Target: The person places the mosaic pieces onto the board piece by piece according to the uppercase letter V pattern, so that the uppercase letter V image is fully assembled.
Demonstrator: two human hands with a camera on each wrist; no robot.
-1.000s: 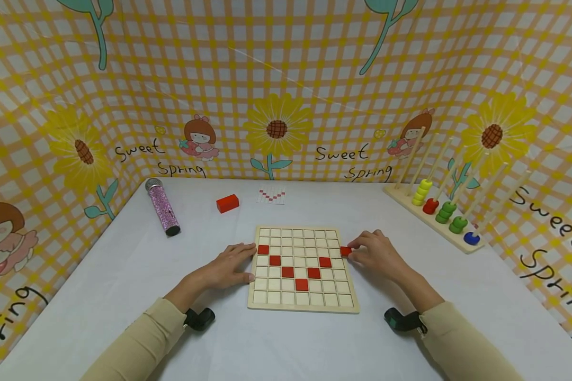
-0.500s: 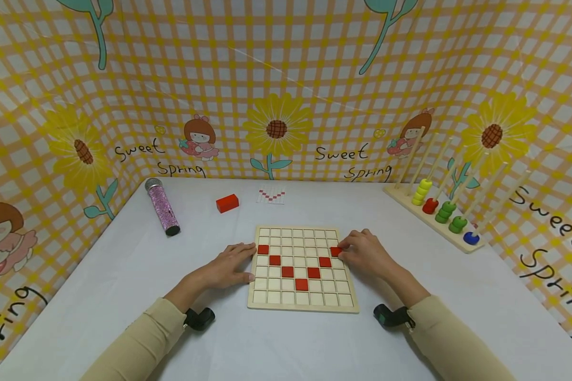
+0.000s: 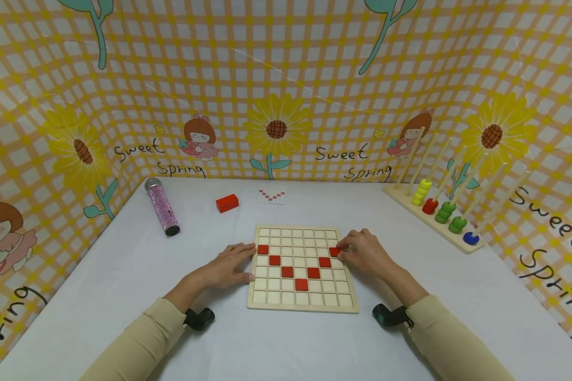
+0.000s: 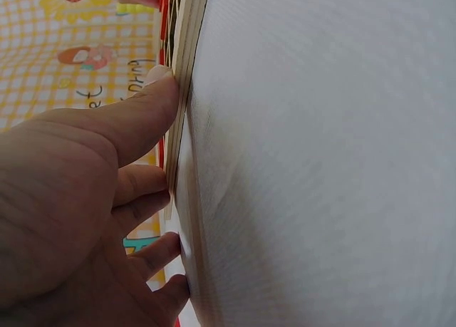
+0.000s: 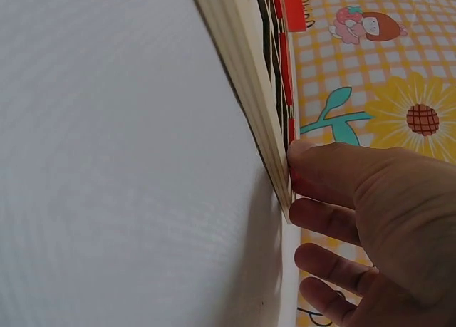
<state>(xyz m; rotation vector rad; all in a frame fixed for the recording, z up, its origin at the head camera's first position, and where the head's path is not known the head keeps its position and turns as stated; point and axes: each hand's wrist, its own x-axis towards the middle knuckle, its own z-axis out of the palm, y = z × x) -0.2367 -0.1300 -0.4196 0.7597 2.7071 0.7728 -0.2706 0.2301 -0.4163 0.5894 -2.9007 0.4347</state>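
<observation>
A wooden grid board (image 3: pixel 302 308) lies flat on the table. Several red square tiles (image 3: pixel 302 284) sit in its cells in a V shape. My left hand (image 3: pixel 226 267) rests against the board's left edge, thumb and fingers extended; in the left wrist view the thumb (image 4: pixel 146 120) touches the rim. At the right edge, my right hand (image 3: pixel 364 253) pinches a red tile (image 3: pixel 334 252) over a cell in the rightmost column. Its fingers partly cover that tile, so I cannot tell whether it is fully seated.
Behind the board lie a red block (image 3: pixel 227 203) and a small card (image 3: pixel 270 195) with a red V pattern. A pink glittery microphone (image 3: pixel 163 207) lies at the back left. A wooden peg stand (image 3: pixel 440 225) with coloured beads stands at the right.
My right hand has moved left, bringing the red tile from beyond the board's right edge onto the rightmost column. It has barely moved in the last half second. My left hand stays in place.
</observation>
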